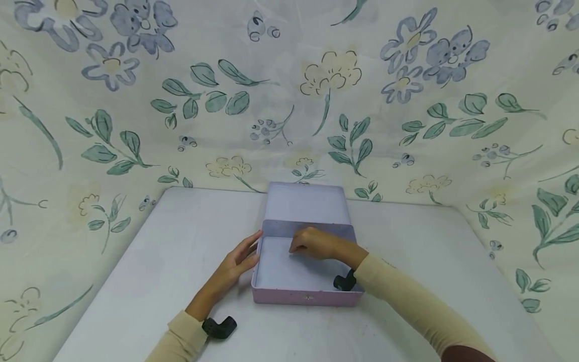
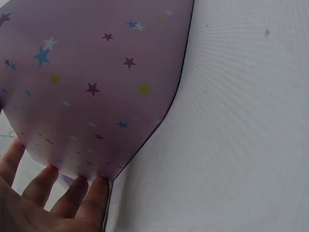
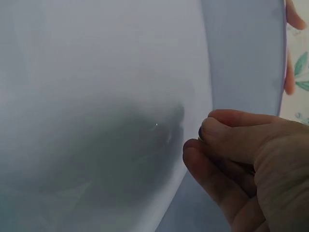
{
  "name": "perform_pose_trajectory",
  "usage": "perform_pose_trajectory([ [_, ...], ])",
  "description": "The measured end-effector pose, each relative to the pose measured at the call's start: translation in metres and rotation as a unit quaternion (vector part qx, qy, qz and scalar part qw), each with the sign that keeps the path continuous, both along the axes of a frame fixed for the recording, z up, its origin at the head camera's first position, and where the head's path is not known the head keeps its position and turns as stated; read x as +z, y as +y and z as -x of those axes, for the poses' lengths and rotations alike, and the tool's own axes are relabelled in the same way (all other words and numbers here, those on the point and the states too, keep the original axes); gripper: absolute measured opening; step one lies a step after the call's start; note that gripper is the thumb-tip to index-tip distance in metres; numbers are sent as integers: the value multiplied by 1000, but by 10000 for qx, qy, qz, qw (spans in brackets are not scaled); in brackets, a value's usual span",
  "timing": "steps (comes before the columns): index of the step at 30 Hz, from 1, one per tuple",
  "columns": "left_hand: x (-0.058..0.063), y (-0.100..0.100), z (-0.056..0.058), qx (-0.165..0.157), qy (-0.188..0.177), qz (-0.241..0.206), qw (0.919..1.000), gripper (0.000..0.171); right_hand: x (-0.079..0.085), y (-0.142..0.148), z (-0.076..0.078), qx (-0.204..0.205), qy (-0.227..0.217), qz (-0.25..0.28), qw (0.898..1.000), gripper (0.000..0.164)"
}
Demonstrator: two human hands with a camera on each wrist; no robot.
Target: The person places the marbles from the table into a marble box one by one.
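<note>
A pink metal box with a pale lilac inside stands on the table, its lid tipped back. Printed stars cover its outer side in the left wrist view. My left hand rests its fairly straight fingers and thumb against the box's left wall. Over the inside of the box, my right hand pinches a small dark, rounded thing between thumb and fingertips. Only a sliver of it shows, and I cannot tell its kind. Close below those fingers, a tiny bright glint shows on the box floor.
The white table extends to both sides of the box. A floral cloth hangs behind it. A black wrist camera sits by the left sleeve; another overlaps the box's front right corner.
</note>
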State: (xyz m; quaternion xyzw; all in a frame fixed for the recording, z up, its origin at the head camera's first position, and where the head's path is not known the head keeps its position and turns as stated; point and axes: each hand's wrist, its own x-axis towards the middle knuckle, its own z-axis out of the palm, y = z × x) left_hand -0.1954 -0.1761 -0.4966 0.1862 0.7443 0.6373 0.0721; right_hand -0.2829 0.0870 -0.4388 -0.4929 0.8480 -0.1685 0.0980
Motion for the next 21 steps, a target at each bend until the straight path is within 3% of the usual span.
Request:
perform_pose_trajectory([
  [21, -1, 1, -2, 77, -5, 37, 10000, 59, -16, -4, -3, 104, -39, -44, 9999, 14],
])
